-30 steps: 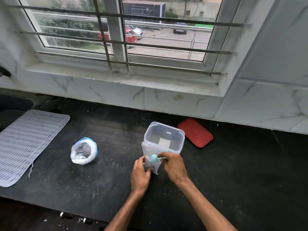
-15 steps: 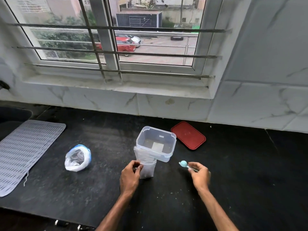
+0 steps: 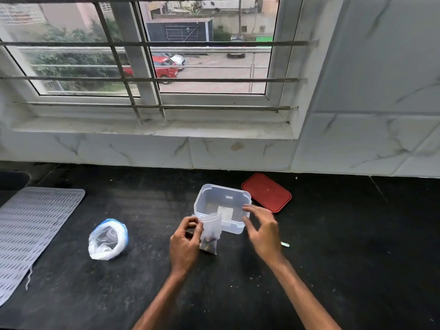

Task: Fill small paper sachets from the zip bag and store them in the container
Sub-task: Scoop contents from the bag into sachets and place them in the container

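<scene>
My left hand [image 3: 184, 241] pinches the top edge of a small translucent paper sachet [image 3: 210, 234] that hangs upright with dark contents at its bottom. It hangs just in front of the clear plastic container [image 3: 204, 201], which stands open with a pale sachet lying flat inside. Beside the container's right front corner hovers my right hand [image 3: 262, 231], fingers spread and holding nothing. A small spoon [image 3: 285, 244] lies on the counter behind that hand, mostly hidden. The zip bag [image 3: 108, 239], open at the top with a blue rim, sits to the left.
The container's red lid [image 3: 266, 192] lies flat behind it to the right, near the tiled wall. A grey perforated mat [image 3: 31, 229] covers the counter's left side. The black counter [image 3: 345, 258] stretches to the right.
My right hand has put the spoon down on the counter and come back toward the container with spread fingers. My left hand has lifted the sachet a little.
</scene>
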Action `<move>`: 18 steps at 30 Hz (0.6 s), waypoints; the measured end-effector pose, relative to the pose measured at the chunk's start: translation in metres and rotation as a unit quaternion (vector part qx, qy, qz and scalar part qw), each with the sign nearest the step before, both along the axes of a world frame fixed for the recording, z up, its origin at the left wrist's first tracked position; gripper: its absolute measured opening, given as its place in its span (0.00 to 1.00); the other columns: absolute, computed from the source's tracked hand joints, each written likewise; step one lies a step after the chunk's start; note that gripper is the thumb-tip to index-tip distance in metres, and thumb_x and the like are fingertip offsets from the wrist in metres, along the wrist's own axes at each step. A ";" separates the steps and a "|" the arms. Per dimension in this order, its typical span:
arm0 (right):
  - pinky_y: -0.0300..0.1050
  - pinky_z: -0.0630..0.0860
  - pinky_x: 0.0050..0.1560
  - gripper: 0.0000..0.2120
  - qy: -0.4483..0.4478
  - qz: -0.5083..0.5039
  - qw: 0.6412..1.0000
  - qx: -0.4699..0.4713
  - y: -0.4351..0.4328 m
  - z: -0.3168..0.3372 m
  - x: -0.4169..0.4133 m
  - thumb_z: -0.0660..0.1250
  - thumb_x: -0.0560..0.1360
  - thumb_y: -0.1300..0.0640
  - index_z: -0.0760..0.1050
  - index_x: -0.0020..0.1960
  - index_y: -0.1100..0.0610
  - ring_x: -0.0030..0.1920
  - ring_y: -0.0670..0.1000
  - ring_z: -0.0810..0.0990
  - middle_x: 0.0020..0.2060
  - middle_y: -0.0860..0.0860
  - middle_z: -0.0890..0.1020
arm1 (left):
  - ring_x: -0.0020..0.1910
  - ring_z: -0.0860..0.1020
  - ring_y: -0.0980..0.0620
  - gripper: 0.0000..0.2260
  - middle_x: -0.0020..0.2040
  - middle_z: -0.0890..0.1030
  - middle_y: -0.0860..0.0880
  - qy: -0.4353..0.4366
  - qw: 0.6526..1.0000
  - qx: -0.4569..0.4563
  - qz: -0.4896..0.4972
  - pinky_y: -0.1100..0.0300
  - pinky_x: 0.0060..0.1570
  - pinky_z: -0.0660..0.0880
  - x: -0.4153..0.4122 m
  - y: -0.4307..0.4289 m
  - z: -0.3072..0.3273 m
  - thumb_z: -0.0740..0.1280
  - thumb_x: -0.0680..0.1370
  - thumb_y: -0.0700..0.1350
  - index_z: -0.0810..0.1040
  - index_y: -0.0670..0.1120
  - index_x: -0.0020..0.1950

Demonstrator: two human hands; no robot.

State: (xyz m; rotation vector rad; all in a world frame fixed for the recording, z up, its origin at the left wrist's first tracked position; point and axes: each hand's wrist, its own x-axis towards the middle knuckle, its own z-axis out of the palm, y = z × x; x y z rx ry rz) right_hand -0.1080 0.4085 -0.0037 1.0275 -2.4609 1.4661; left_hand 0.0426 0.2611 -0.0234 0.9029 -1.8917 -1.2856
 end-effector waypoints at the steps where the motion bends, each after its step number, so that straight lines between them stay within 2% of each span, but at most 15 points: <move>1: 0.27 0.64 0.63 0.14 -0.003 0.047 0.999 0.001 -0.013 0.016 0.007 0.74 0.72 0.59 0.81 0.57 0.53 0.59 0.39 0.74 0.55 0.43 0.81 | 0.34 0.79 0.49 0.03 0.39 0.82 0.52 0.008 1.000 0.002 -0.010 0.47 0.36 0.79 0.000 -0.001 0.003 0.70 0.77 0.45 0.79 0.53 0.48; 4: 0.25 0.61 0.63 0.17 0.003 0.169 0.983 0.070 -0.047 0.038 0.022 0.72 0.74 0.52 0.78 0.62 0.51 0.61 0.37 0.70 0.58 0.41 0.79 | 0.36 0.80 0.47 0.02 0.41 0.82 0.51 0.017 0.998 -0.003 -0.054 0.44 0.36 0.80 0.000 -0.010 0.006 0.70 0.77 0.47 0.79 0.51 0.49; 6: 0.31 0.66 0.62 0.16 0.015 0.205 0.971 0.121 -0.061 0.038 0.028 0.71 0.74 0.48 0.79 0.61 0.51 0.60 0.40 0.72 0.57 0.43 0.81 | 0.36 0.79 0.48 0.03 0.43 0.82 0.51 0.015 0.997 -0.012 -0.077 0.45 0.36 0.80 0.002 -0.019 0.008 0.69 0.78 0.46 0.79 0.50 0.50; 8: 0.40 0.73 0.57 0.13 0.022 0.201 0.970 0.137 -0.070 0.036 0.032 0.70 0.74 0.47 0.81 0.55 0.51 0.54 0.45 0.77 0.52 0.45 0.84 | 0.36 0.79 0.52 0.03 0.43 0.82 0.52 0.007 0.996 -0.020 -0.087 0.48 0.35 0.80 0.003 -0.028 0.011 0.70 0.78 0.45 0.79 0.51 0.50; 10: 0.46 0.76 0.52 0.09 0.010 0.185 0.974 0.130 -0.076 0.036 0.034 0.71 0.74 0.49 0.82 0.51 0.52 0.49 0.45 0.79 0.47 0.45 0.85 | 0.35 0.79 0.54 0.03 0.43 0.82 0.53 0.015 0.996 -0.009 -0.088 0.52 0.34 0.78 0.007 -0.036 0.015 0.70 0.77 0.44 0.79 0.52 0.49; 14: 0.48 0.78 0.50 0.05 -0.003 0.155 0.978 0.138 -0.086 0.039 0.042 0.71 0.73 0.51 0.81 0.47 0.50 0.46 0.43 0.79 0.44 0.43 0.83 | 0.37 0.80 0.52 0.03 0.43 0.82 0.54 0.024 0.993 0.004 -0.114 0.50 0.35 0.79 0.015 -0.049 0.019 0.70 0.78 0.45 0.79 0.53 0.49; 18: 0.49 0.75 0.51 0.04 0.020 0.132 0.978 0.161 -0.097 0.042 0.058 0.68 0.74 0.51 0.78 0.46 0.51 0.44 0.44 0.77 0.41 0.41 0.80 | 0.37 0.80 0.54 0.01 0.43 0.83 0.53 0.031 0.990 0.001 -0.140 0.54 0.35 0.78 0.024 -0.062 0.021 0.70 0.78 0.46 0.80 0.52 0.48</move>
